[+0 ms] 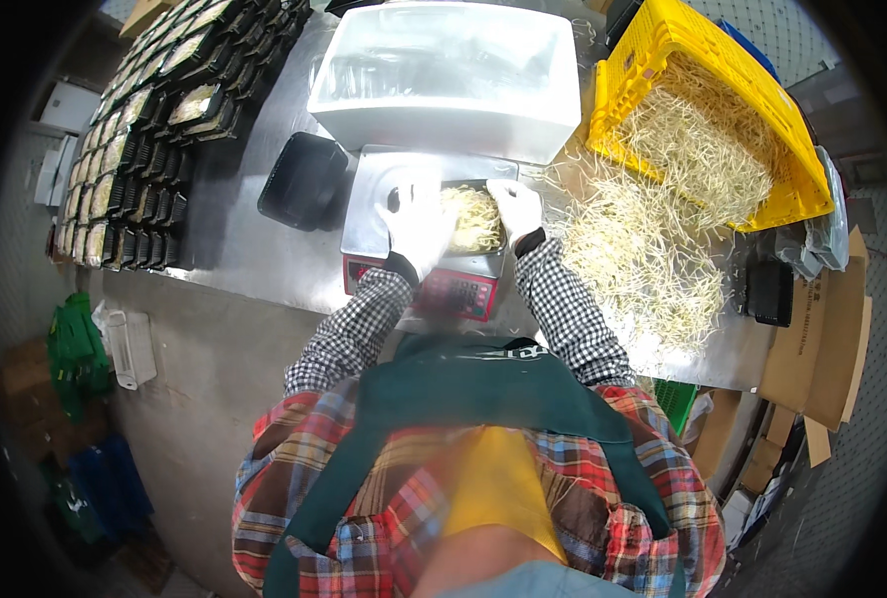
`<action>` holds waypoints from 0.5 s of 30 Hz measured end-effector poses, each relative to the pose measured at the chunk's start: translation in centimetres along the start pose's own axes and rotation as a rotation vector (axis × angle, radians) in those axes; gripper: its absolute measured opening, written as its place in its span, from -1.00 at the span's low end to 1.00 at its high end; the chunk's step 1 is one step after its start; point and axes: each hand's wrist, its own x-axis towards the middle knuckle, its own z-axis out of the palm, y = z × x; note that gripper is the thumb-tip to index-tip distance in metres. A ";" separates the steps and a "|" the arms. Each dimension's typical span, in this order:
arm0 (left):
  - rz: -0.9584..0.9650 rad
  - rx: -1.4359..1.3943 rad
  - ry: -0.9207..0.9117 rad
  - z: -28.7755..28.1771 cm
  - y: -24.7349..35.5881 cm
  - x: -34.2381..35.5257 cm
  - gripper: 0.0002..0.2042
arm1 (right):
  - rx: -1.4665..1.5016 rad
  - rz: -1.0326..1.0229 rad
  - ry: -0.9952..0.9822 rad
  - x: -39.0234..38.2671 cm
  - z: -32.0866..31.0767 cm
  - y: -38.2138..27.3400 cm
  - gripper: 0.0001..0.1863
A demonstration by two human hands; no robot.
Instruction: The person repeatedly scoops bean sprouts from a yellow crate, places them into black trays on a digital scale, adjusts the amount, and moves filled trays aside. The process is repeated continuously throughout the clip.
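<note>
A black plastic tray of pale bean sprouts (475, 221) sits on the metal platform (366, 181) of a red-fronted weighing scale (460, 291). My left hand (419, 227), in a white glove, lies along the tray's left side and covers that edge. Its fingers look spread, though glare washes out their detail. At the opposite side, my right hand (518, 211), gloved too, pinches the tray's far right rim. An unfilled black tray (304, 181) rests on the steel table left of the scale.
Loose bean sprouts (648, 264) spread across the table's right side, spilling from a tipped yellow crate (812, 189). Behind the scale stands a white box (453, 125). Stacked filled trays (115, 179) occupy the left. An open cardboard box (812, 344) is beyond the right edge.
</note>
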 end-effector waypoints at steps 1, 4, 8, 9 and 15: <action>-0.009 -0.018 0.005 0.1 -0.1 -0.1 -0.36 | -0.151 -0.031 0.053 -1.1 -0.1 -0.8 -0.57; -0.004 0.049 0.017 0.6 0.0 -0.1 -0.36 | -0.508 0.011 0.030 -4.6 -0.3 -1.8 -0.42; 0.070 -0.053 0.201 1.4 -0.4 0.1 -0.33 | -0.513 0.095 -0.009 -5.0 -0.7 -2.5 -0.48; 0.083 -0.086 0.226 1.6 -0.4 -0.1 -0.32 | -0.491 0.077 0.005 -4.9 -0.8 -2.0 -0.48; -0.147 -0.511 0.464 2.5 -2.3 1.9 -0.30 | -0.350 0.056 0.014 -4.4 -1.1 -1.0 -0.45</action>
